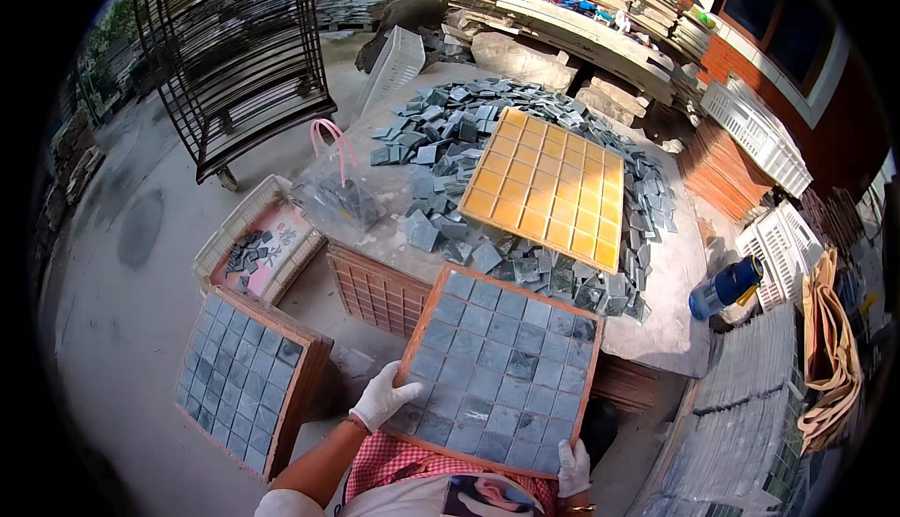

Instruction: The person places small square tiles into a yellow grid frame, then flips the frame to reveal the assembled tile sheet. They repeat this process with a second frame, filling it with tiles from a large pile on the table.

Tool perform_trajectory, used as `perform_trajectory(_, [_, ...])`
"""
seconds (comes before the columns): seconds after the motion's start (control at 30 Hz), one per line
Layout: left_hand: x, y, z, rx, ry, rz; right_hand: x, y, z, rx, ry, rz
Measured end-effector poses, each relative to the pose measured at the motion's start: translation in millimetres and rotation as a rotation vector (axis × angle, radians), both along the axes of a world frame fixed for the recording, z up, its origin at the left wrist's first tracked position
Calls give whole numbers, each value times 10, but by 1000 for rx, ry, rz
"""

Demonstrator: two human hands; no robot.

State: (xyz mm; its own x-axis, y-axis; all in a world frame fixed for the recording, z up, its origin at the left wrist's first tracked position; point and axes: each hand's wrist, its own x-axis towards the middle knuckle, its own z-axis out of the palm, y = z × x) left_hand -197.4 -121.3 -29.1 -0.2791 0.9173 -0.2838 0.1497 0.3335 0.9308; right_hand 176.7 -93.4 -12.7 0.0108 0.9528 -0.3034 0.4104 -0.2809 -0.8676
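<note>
A reddish-brown grid tray (593,367) filled with square grey stone tiles (502,367) is held level in front of my body. My left hand (384,397), in a white glove, grips its left edge, thumb lying over the top. At the lower right corner, my white-gloved right hand (573,468) holds the same tray, its fingers partly hidden by the edge. Beyond it, a yellow grid tray (544,184) with no tiles in its cells rests tilted on a heap of loose grey tiles (441,128).
To the left stands a stack of tile-filled trays (305,376). A white crate (211,254) with tile bits, a clear bag (337,189) with pink handles and a metal rack cart (234,67) lie farther off. A blue bottle (717,294) sits at the table's (670,329) right.
</note>
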Motion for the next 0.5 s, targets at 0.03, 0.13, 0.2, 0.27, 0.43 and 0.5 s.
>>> perform_trajectory(0.03, [96,139,177,-112,210,-40,28,11,-39,-1,13,-38])
perform_trajectory(0.13, [213,234,343,-213,484,-54,-92,57,-30,41,-50,-151])
perform_trajectory(0.2, [165,208,238,-153,450,-21,-167,70,54,60,-90,-187])
perform_trajectory(0.27, [108,240,119,-35,301,11,-145,28,75,81,-138,-188])
perform_trajectory(0.43, [-71,-48,259,-1,-346,138,-116,-69,292,153,-52,-84])
perform_trajectory(0.5, [-254,-330,59,134,-232,81,-218,11,479,112,-44,-26])
